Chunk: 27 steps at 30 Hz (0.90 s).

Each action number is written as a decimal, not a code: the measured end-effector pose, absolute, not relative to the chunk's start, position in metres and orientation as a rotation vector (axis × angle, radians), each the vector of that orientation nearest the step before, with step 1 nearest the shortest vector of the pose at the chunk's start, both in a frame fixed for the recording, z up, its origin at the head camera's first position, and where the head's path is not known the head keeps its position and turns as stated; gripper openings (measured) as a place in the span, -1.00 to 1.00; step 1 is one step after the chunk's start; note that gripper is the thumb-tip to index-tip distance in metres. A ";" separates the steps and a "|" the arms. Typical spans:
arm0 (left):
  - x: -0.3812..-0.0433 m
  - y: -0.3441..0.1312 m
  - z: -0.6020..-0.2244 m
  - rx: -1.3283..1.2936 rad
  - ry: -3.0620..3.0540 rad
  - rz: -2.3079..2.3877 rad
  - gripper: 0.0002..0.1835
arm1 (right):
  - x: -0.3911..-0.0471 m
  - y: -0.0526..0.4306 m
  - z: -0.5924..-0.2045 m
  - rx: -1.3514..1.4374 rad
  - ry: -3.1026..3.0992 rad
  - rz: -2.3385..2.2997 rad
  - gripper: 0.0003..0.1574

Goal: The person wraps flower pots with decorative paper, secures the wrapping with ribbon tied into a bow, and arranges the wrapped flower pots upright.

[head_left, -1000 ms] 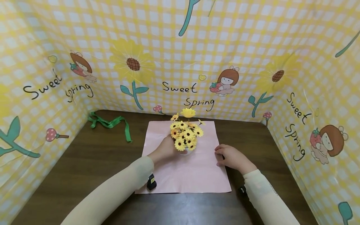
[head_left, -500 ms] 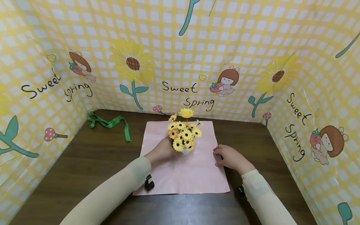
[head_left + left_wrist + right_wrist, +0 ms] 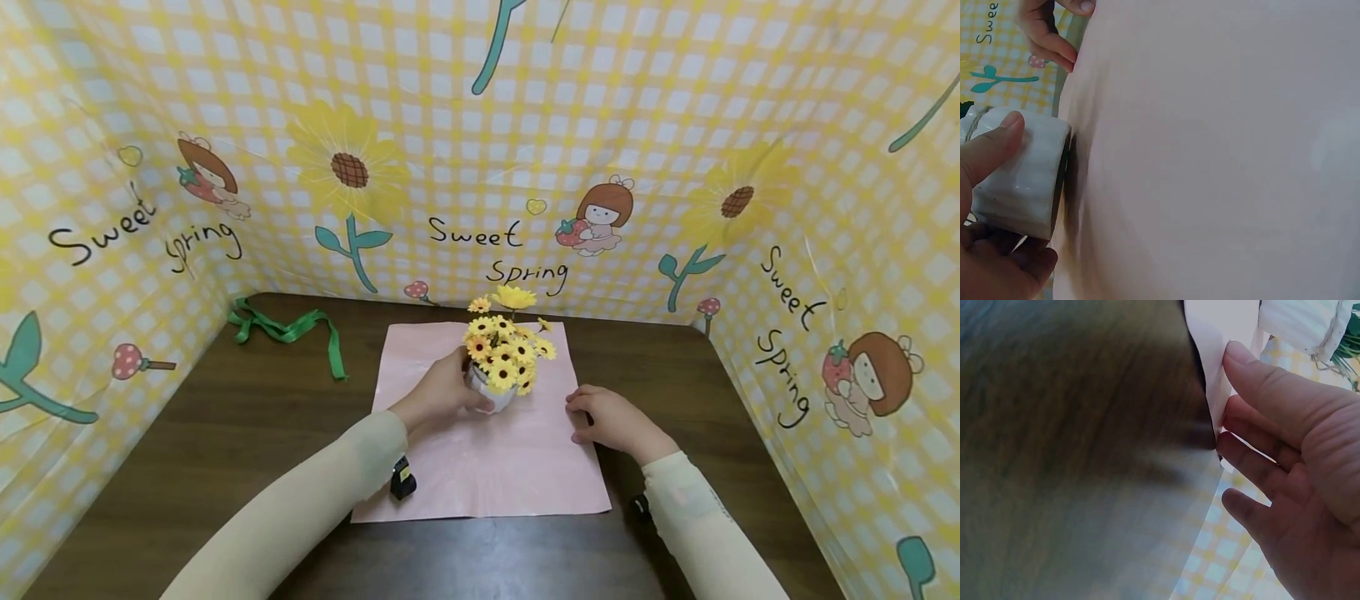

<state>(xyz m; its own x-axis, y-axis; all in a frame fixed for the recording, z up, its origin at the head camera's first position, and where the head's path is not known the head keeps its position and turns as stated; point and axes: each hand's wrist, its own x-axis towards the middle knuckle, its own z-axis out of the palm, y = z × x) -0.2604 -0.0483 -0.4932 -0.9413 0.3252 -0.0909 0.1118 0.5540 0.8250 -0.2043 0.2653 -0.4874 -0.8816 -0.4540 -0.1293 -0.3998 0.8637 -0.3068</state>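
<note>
My left hand [image 3: 442, 385] grips a small white flower pot [image 3: 491, 392] holding yellow daisy-like flowers [image 3: 504, 348] with dark centres. In the left wrist view, the thumb lies along the side of the pot [image 3: 1029, 162] and the fingers reach under its other side. The pot's base is close over a pink sheet of paper [image 3: 517, 475], with a dark shadow beneath. At the right edge of this sheet rests my right hand [image 3: 618, 421]. Its thumb and fingertips touch the paper's edge in the right wrist view, fingers loosely bent.
A loose green ribbon [image 3: 292, 327] lies at the back left of the dark wooden table [image 3: 285, 467]. Yellow checked cloth walls [image 3: 465, 167] enclose the table at the back and both sides.
The left hand has turned and tipped the pot, moving the flowers slightly right and showing more of its white side. The right hand stays at the paper's edge.
</note>
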 end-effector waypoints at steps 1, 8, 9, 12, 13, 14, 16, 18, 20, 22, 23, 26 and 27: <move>-0.260 -0.047 -0.491 0.359 2.566 1.323 0.22 | -0.205 0.265 -0.487 -0.660 2.841 -0.404 -0.42; -0.258 -0.034 -0.475 0.445 2.652 1.230 0.13 | -0.205 0.267 -0.488 -0.690 2.852 -0.410 -0.43; -0.258 -0.032 -0.473 0.462 2.667 1.213 0.13 | -0.205 0.268 -0.489 -0.693 2.853 -0.412 -0.44; -0.257 -0.028 -0.471 0.483 2.703 1.155 0.11 | -0.205 0.268 -0.490 -0.699 2.850 -0.421 -0.44; -0.257 -0.026 -0.471 0.483 2.710 1.140 0.10 | -0.205 0.268 -0.490 -0.700 2.850 -0.422 -0.44; -0.256 -0.025 -0.470 0.485 2.717 1.126 0.10 | -0.205 0.268 -0.490 -0.698 2.849 -0.425 -0.44; -0.256 -0.022 -0.470 0.487 2.729 1.101 0.09 | -0.204 0.268 -0.490 -0.694 2.850 -0.424 -0.45; -0.256 -0.020 -0.469 0.489 2.740 1.093 0.08 | -0.204 0.268 -0.490 -0.686 2.850 -0.423 -0.46; -0.256 -0.018 -0.468 0.489 2.757 1.072 0.07 | -0.204 0.268 -0.490 -0.681 2.849 -0.419 -0.47; -0.256 -0.017 -0.467 0.486 2.773 1.051 0.05 | -0.204 0.268 -0.490 -0.679 2.847 -0.419 -0.47; -0.256 -0.016 -0.466 0.483 2.781 1.040 0.05 | -0.204 0.268 -0.490 -0.676 2.845 -0.423 -0.47; -0.255 -0.014 -0.462 0.472 2.808 0.988 0.03 | -0.204 0.268 -0.490 -0.672 2.840 -0.430 -0.47; -0.255 -0.014 -0.461 0.468 2.815 0.974 0.03 | -0.204 0.268 -0.489 -0.671 2.840 -0.428 -0.47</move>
